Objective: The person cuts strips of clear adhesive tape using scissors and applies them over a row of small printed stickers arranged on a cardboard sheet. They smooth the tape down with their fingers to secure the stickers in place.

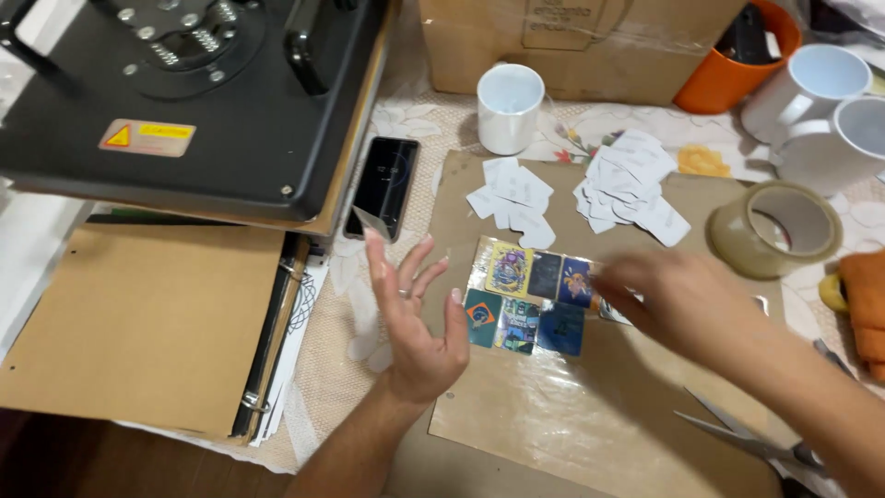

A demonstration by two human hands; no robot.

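Plainly, the picture cards (533, 297) lie in a row running left–right between both hands: left hand (417, 318) spread open and empty, right hand (666, 297) nearer — blurred, grip unclear.

Floral tablecloth (590, 120) on cluttered table

Left hand (419, 318) open, raised over left edge of cardboard sheet (562, 406); right hand (678, 300) blurred, low over right end of card grid (530, 295). Near half of sheet bare: free passage between forearms. Scissors (747, 433) block near right corner. Tape roll (774, 229) stands right; orange cloth (862, 309) beyond it. Far side crowded: paper scraps (581, 189), mug (509, 106), box (572, 41), more mugs (820, 106). Left: press (184, 101) overhangs; phone (384, 184) beside it; binder (138, 323) flat, low.
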